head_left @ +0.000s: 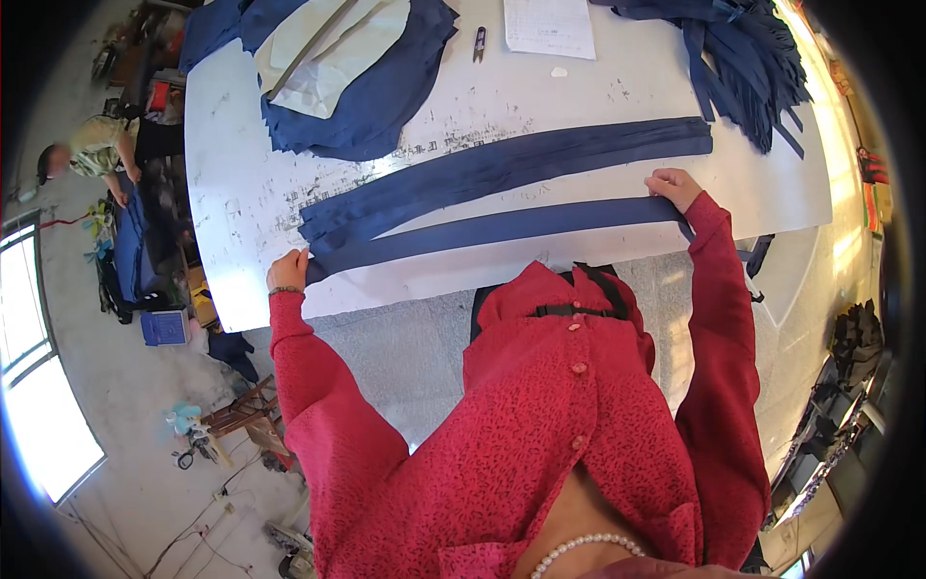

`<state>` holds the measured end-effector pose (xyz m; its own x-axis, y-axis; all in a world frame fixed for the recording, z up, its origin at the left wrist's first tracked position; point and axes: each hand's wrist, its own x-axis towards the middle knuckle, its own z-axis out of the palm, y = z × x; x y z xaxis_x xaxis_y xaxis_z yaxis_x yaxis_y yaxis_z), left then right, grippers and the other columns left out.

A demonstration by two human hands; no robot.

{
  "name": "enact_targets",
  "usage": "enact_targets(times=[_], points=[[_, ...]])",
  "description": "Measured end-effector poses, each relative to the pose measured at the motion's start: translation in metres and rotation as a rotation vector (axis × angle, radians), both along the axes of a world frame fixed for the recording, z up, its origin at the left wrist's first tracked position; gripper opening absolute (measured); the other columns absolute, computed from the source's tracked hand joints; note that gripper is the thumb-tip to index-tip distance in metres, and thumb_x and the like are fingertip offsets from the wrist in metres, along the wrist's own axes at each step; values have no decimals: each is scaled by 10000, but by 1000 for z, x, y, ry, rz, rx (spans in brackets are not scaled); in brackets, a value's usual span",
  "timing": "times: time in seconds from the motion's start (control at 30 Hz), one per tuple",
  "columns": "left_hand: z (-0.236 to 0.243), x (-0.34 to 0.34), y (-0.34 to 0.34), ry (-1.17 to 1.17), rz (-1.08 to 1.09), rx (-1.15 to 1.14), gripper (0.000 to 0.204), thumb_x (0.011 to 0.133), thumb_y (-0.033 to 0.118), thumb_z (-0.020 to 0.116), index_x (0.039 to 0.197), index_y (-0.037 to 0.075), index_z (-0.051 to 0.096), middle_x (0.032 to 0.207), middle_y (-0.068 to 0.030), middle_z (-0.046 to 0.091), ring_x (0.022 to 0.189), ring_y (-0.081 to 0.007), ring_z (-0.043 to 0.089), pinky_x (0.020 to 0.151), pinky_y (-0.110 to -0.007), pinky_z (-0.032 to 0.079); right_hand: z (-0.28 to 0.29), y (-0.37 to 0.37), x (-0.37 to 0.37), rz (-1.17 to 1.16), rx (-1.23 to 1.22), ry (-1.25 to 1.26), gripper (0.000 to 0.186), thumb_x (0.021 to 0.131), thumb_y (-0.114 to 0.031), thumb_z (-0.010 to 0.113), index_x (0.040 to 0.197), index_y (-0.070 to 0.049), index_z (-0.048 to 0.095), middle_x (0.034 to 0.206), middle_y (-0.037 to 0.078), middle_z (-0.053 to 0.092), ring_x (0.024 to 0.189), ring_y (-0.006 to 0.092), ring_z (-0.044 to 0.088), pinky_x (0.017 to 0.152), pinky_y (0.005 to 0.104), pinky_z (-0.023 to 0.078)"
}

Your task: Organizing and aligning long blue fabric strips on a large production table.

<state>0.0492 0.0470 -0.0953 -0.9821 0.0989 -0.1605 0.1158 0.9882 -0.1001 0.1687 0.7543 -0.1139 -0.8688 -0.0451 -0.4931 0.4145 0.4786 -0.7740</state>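
Note:
A long navy fabric strip point(502, 227) stretches between my two hands along the near edge of the white table. My left hand point(287, 271) is closed on its left end. At the other end, my right hand point(675, 188) pinches the strip, whose tip hangs down below the fingers. Just beyond lies a stack of similar navy strips point(540, 159), slightly curved and overlapping the held strip near its left end.
Navy cut fabric pieces point(386, 125) lie piled at the far left under cream pattern paper point(352, 58). Thread snips point(479, 44) and a written sheet point(550, 27) rest at the back. Bundled navy strips point(743, 63) fill the far right. Another person point(101, 145) handles navy fabric at left.

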Motion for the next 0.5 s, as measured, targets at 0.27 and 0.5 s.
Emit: enact_targets(times=[0.27, 0.5], points=[[-54, -7, -30, 31, 182, -233, 252, 798, 361, 571, 820, 113, 603, 839, -115, 609, 818, -314, 583, 686, -429, 464, -9, -18, -23, -50, 105, 111, 397, 831, -405, 518, 687, -40, 574, 610, 17, 495, 601, 108, 431, 582, 256, 362], [-49, 16, 286, -222, -372, 1019, 296, 769, 181, 625, 1019, 39, 555, 1015, -133, 551, 979, -296, 528, 856, -350, 415, -15, -82, -42, 35, -24, 103, 414, 847, -407, 492, 683, -36, 576, 625, 35, 508, 615, 127, 447, 606, 269, 372]])
